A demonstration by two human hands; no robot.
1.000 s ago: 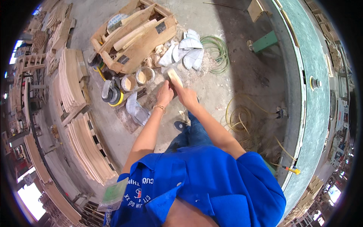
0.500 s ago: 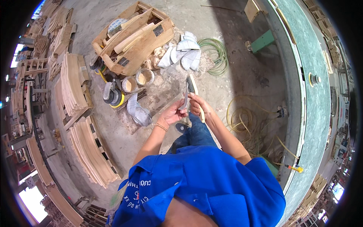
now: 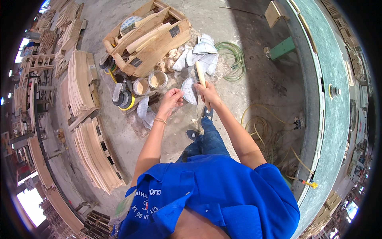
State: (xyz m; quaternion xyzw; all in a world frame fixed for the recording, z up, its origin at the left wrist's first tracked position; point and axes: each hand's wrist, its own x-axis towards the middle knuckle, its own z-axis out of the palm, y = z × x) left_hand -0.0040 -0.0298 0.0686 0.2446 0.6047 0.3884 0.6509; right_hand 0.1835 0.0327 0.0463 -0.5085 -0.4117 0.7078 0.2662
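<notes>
**Brush and paper disc at the hands, above the floor**

The brush (image 3: 200, 73) is gripped by the right hand (image 3: 209, 95), its fingers closed round the wooden handle; dark bristles are turned leftward. The pale disc (image 3: 190, 91) is seen between the hands, its right edge overlapped by the right hand. At its left edge the left hand (image 3: 171, 101) is placed, fingers curled and nearly together; whether the edge is pinched or only touched cannot be told. Both things are held over the floor (image 3: 177, 133), well left of the surface's (image 3: 334, 131) left edge. Beyond them, cut sheets (image 3: 205, 47) are heaped by the right-hand corner of the box (image 3: 161, 49). Two tubs (image 3: 166, 82) are set along its near edge, a sander (image 3: 124, 98) just beside.
</notes>
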